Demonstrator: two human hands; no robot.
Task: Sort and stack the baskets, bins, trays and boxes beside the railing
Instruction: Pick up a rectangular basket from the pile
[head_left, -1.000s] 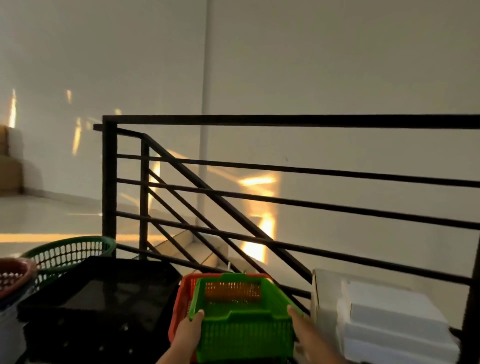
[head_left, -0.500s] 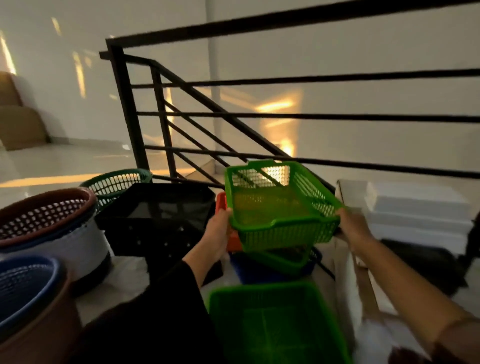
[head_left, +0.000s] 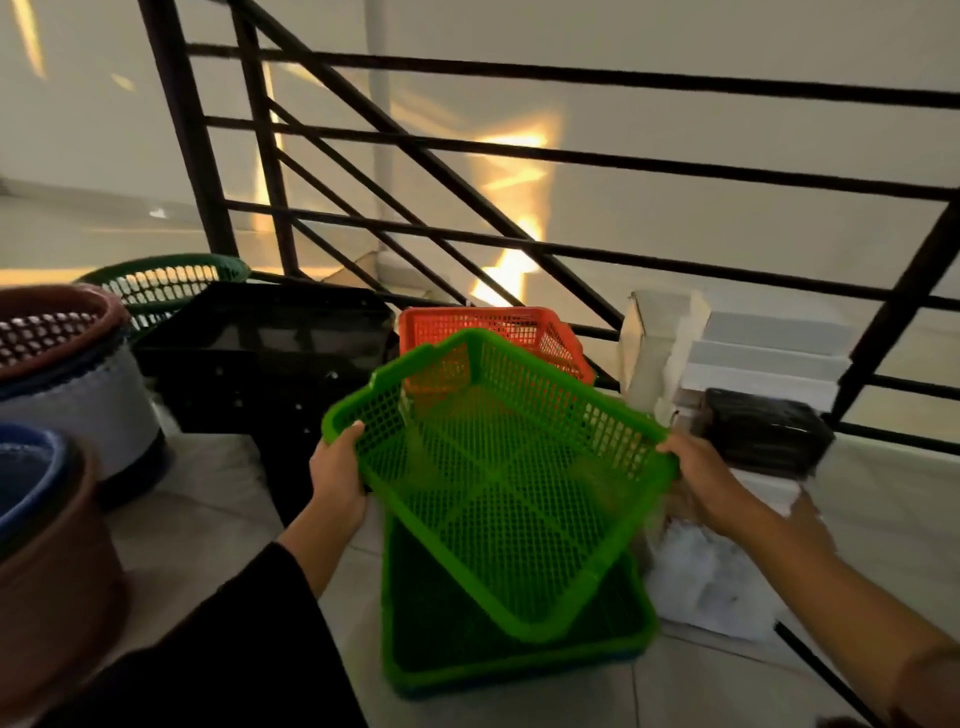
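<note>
Green mesh basket (head_left: 493, 467): tilted in the air above the green tray (head_left: 514, 654) on the floor. Your left hand (head_left: 337, 480) and right hand (head_left: 704, 480) each pinch an opposite rim. Likely light, slightly flexible plastic; keep your grip on the rims.

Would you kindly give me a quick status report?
Left hand and right hand grip the green basket, tilted. Green tray below it. Nothing between them.
</note>
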